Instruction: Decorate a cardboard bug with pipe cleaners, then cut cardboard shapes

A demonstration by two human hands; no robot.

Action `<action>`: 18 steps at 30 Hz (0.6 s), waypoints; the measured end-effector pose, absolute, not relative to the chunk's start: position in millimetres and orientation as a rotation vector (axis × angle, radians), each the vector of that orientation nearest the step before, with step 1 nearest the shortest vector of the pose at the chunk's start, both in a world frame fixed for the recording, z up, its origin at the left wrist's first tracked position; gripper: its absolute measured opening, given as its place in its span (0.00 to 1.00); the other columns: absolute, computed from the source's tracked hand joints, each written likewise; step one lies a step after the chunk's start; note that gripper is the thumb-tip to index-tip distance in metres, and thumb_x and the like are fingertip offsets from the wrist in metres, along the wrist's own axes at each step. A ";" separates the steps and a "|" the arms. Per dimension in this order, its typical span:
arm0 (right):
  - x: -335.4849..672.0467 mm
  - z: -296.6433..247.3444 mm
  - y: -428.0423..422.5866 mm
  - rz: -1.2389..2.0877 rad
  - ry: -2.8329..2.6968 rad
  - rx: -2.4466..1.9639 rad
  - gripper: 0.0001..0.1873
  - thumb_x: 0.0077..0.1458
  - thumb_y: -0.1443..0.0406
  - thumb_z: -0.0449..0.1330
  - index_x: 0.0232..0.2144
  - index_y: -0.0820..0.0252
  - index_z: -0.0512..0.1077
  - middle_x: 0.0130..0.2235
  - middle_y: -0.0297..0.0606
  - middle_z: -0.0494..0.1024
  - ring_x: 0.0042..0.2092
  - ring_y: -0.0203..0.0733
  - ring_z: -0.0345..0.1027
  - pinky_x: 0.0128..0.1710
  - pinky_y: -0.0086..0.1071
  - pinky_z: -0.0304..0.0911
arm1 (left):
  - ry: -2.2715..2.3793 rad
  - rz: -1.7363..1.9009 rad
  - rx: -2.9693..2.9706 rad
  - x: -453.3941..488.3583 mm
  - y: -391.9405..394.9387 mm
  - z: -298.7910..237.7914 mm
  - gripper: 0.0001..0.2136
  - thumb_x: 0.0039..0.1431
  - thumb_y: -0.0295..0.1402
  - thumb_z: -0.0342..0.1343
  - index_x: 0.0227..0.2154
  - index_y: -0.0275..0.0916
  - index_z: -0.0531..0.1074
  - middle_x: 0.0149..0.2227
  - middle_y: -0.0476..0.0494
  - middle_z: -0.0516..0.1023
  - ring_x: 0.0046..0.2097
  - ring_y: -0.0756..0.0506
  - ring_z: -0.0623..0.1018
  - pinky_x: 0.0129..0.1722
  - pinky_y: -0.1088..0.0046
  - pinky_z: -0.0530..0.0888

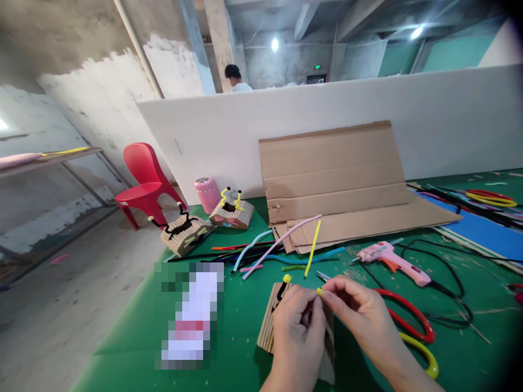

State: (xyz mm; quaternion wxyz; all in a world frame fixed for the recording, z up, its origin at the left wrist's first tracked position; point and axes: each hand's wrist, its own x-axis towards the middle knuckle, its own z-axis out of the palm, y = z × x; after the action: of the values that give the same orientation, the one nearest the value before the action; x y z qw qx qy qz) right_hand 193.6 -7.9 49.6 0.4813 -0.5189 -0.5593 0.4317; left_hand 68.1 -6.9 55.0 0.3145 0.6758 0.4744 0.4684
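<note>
A corrugated cardboard craft piece [267,326] rests on the green table under my hands. At its top left a black pipe cleaner antenna [281,290] stands up with a yellow curled tip [287,278]. My left hand [300,324] is over the piece, thumb and fingers pinched at a second yellow pipe cleaner tip [319,292]. From the other side my right hand [359,307] pinches that same tip; its stem is hidden by my fingers. Scissors with a red and yellow handle [425,326] lie partly beneath my right hand, with their metal point [322,276] showing beyond it.
A pink glue gun [394,261] with a black cord lies at right. Loose pipe cleaners [281,247] and folded cardboard [335,163] are ahead. Two finished-looking cardboard pieces [186,234] and a pink canister [207,194] stand at left. A blurred patch [192,316] covers something nearer.
</note>
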 end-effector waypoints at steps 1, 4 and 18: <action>193.3 50.5 -7.5 1.066 -1.367 -1.263 0.12 0.52 0.57 0.56 0.26 0.60 0.69 0.26 0.32 0.68 0.29 0.36 0.61 0.27 0.26 0.58 | 1.251 1.240 1.786 68.4 -7.1 55.3 0.09 0.53 0.25 0.47 0.22 0.33 0.70 0.21 0.47 0.65 0.24 0.50 0.66 0.24 0.76 0.63; 192.7 51.5 -6.7 1.081 -1.391 -1.255 0.12 0.53 0.57 0.55 0.26 0.60 0.68 0.26 0.32 0.67 0.28 0.36 0.61 0.26 0.26 0.58 | 1.269 1.239 1.774 69.4 -7.7 56.1 0.09 0.52 0.25 0.47 0.21 0.33 0.70 0.21 0.47 0.65 0.24 0.50 0.66 0.24 0.76 0.62; 201.1 55.7 -6.7 0.643 -1.731 -1.149 0.03 0.56 0.66 0.54 0.31 0.54 0.66 0.35 0.32 0.63 0.37 0.35 0.58 0.35 0.26 0.56 | 1.228 1.192 1.571 70.4 -7.4 56.8 0.09 0.53 0.29 0.46 0.22 0.34 0.68 0.21 0.48 0.64 0.24 0.49 0.65 0.23 0.75 0.62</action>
State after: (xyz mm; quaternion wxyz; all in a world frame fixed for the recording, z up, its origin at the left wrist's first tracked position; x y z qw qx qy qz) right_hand 201.1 -6.7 55.7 0.4647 -0.4679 -0.7048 0.2616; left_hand 70.4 -7.4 56.8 0.3980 0.6204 0.4849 0.4707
